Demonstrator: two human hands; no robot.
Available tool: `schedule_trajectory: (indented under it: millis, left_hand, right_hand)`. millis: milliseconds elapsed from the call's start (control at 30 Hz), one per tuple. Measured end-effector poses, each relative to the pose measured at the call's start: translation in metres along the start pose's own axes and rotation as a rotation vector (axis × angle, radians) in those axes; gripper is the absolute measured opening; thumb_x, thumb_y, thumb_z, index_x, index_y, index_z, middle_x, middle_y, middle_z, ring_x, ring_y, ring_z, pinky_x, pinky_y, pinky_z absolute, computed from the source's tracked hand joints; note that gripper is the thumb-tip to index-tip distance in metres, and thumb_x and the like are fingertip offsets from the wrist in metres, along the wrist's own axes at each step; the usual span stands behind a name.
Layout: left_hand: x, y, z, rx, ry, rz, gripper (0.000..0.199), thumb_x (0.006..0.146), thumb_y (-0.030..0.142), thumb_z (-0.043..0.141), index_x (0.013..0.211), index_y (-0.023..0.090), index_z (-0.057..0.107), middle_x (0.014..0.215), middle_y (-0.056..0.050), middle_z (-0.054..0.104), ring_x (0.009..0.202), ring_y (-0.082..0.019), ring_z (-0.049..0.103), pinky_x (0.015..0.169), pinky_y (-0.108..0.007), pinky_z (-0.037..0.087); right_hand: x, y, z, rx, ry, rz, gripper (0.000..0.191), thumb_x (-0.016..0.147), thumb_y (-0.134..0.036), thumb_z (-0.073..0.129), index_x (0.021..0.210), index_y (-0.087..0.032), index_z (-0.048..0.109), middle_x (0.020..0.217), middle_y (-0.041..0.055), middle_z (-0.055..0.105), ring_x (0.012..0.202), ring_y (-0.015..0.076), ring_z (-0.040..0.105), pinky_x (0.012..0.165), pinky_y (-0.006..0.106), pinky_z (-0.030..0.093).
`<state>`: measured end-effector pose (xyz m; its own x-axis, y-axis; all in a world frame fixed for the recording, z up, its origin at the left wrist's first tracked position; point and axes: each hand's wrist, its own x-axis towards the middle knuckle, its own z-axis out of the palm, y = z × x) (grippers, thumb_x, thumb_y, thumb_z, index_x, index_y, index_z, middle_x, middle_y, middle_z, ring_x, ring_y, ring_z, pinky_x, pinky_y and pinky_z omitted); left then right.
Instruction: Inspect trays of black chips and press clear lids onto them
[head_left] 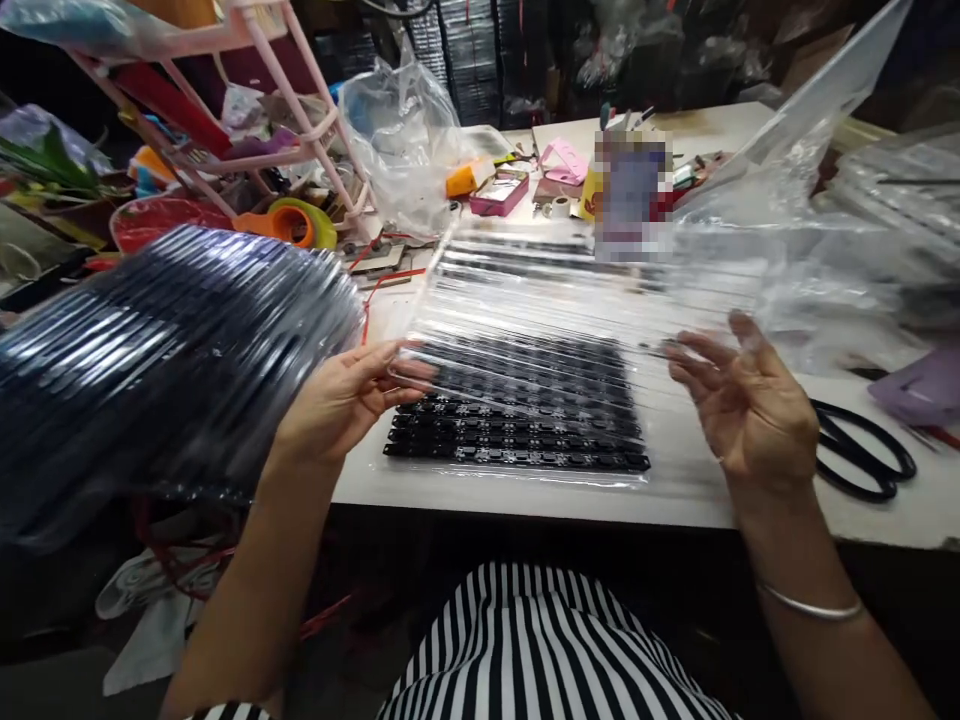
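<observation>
A clear, ridged plastic tray (525, 300) is lifted at a tilt above the table, blurred by motion. My left hand (352, 390) pinches its left edge, thumb above and fingers beneath. At the opposite edge, my right hand (739, 395) has its fingers curled against the plastic; their tips are smeared. Below lies another clear tray filled with rows of black strip-shaped parts (517, 440), the back rows seen through the raised plastic. Beside my right wrist rest black-handled scissors (862, 450).
A large stack of filled trays (165, 360) stands at the left, near my left forearm. Behind it are a pink rack (300, 140) and an orange tape dispenser (289, 225). Plastic bags (847, 270) crowd the right side. A pink box (499, 192) sits at the back.
</observation>
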<state>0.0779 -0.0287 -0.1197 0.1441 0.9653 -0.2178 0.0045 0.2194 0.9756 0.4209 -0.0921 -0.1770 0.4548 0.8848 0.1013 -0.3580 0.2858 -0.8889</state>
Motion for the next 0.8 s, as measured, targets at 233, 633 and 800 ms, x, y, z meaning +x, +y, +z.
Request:
schedule_trajectory:
  millis: [233,633,800]
  left_hand:
    - [-0.013,0.005,-0.005,0.050,0.175,0.136,0.017,0.080,0.026,0.063,0.096,0.021,0.067,0.079,0.000,0.072,0.083,-0.019,0.067,0.097,-0.045,0.048]
    - [-0.023,-0.035,-0.033,0.090,0.256,0.129,0.028,0.072,0.032,0.072,0.099,0.024,0.066,0.072,0.004,0.067,0.071,-0.013,0.061,0.072,-0.027,0.051]
    - [-0.029,-0.067,-0.049,0.314,0.260,0.150,0.042,0.074,0.042,0.064,0.105,0.015,0.065,0.071,-0.001,0.064,0.067,-0.014,0.057,0.064,-0.026,0.047]
  right_hand:
    - [0.005,-0.027,0.005,-0.050,-0.285,0.213,0.041,0.083,-0.035,0.059,0.120,-0.019,0.051,0.092,0.0078,0.074,0.079,0.0240,0.072,0.071,0.040,0.058]
    - [-0.017,-0.020,-0.010,-0.371,-0.388,0.246,0.058,0.078,-0.033,0.071,0.130,-0.017,0.052,0.067,-0.0003,0.068,0.057,0.0136,0.064,0.051,0.024,0.052]
    - [-0.036,-0.009,-0.014,-0.444,-0.407,0.355,0.062,0.078,-0.036,0.072,0.133,-0.017,0.050,0.063,-0.0029,0.060,0.050,0.0095,0.055,0.044,0.021,0.046]
